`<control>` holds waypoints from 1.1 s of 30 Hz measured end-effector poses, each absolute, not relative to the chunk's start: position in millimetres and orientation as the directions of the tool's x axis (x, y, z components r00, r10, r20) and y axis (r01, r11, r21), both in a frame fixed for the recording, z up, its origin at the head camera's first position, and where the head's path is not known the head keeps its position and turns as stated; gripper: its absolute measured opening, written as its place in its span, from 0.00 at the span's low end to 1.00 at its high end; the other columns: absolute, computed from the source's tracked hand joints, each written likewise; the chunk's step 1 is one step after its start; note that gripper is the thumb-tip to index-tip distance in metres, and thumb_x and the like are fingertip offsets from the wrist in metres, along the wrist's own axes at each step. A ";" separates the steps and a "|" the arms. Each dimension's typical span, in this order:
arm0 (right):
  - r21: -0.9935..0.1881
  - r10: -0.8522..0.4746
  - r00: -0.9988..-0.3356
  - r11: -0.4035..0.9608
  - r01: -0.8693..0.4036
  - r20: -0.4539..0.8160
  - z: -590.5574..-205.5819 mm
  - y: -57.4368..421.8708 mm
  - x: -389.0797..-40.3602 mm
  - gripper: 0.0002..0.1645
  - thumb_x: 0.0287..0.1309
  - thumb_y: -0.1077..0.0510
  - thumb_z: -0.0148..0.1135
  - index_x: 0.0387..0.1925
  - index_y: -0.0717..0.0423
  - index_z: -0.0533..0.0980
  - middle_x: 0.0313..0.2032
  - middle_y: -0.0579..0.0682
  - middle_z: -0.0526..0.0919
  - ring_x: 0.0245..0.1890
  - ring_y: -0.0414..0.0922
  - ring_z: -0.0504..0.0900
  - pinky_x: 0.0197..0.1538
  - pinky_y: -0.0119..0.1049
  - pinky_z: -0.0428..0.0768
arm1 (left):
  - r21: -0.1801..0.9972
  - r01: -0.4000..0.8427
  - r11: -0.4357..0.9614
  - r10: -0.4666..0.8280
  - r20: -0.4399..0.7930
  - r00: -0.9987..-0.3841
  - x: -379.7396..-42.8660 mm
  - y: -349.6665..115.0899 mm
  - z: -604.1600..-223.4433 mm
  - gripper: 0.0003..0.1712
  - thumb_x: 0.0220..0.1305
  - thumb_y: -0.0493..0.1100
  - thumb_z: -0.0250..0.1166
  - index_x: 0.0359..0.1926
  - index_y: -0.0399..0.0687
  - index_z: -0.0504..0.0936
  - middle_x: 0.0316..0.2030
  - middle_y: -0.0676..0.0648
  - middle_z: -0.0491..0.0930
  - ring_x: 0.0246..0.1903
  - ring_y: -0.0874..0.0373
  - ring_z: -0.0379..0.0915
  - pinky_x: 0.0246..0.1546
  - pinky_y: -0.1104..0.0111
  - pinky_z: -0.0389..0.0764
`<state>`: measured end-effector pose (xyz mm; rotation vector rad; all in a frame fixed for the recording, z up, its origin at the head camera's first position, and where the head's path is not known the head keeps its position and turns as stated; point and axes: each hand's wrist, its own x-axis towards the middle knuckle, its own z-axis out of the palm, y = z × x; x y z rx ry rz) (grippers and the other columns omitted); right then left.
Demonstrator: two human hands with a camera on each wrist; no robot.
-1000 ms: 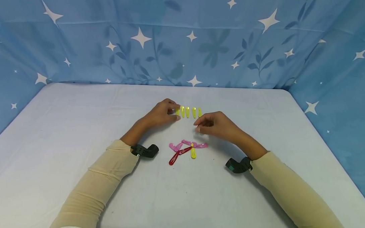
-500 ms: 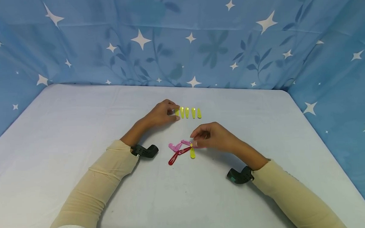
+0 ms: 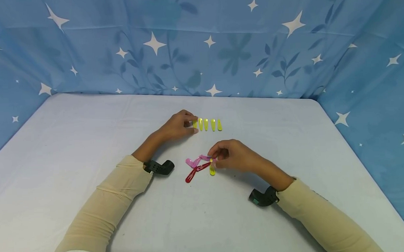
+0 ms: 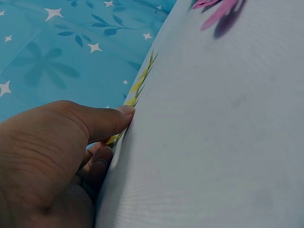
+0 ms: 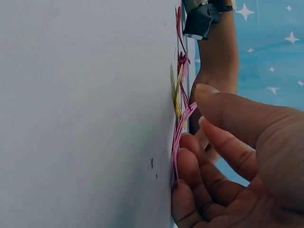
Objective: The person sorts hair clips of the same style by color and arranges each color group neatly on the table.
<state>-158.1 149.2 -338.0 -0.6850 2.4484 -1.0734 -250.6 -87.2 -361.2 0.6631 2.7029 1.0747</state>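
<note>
Several yellow snap hair clips (image 3: 206, 124) lie in an upright row on the white table. My left hand (image 3: 178, 126) rests at the row's left end, thumb and finger at either end of the leftmost yellow clip (image 3: 195, 124). My right hand (image 3: 234, 154) is over the right side of a nearer cluster, its loosely bent fingers hiding part of it. Thumb and forefinger stand apart beside a pink clip (image 5: 189, 111) in the right wrist view. The cluster also has another pink clip (image 3: 194, 162), two red clips (image 3: 191, 175) and a yellow clip (image 3: 212, 171).
A white cloth covers the table (image 3: 178, 223). Blue star-patterned curtain (image 3: 192, 48) hangs behind it and at the sides. Each wrist wears a black camera, such as the left one (image 3: 160, 167).
My right hand has come nearer and slightly left, from beside the yellow row to the cluster, uncovering the row's rightmost clip. My left hand has stayed in place.
</note>
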 end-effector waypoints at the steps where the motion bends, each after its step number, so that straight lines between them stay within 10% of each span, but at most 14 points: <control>1: -0.746 -0.567 -0.811 0.601 -0.286 -0.146 -338.4 148.7 -157.9 0.15 0.53 0.61 0.72 0.45 0.54 0.82 0.38 0.48 0.83 0.37 0.43 0.77 0.42 0.33 0.79 | 0.682 0.346 0.644 0.458 0.019 -0.889 -250.5 -87.2 -361.2 0.30 0.65 0.42 0.66 0.66 0.40 0.73 0.61 0.37 0.69 0.56 0.45 0.73 0.59 0.55 0.75; 33: -0.638 -0.537 -0.842 0.663 -0.391 -0.042 -340.5 146.4 -152.9 0.12 0.55 0.63 0.71 0.42 0.48 0.82 0.37 0.44 0.82 0.36 0.42 0.77 0.40 0.33 0.79 | 0.679 0.368 0.635 0.466 0.044 -0.884 -252.5 -87.4 -364.0 0.29 0.65 0.43 0.66 0.65 0.39 0.75 0.59 0.39 0.71 0.54 0.47 0.74 0.57 0.57 0.76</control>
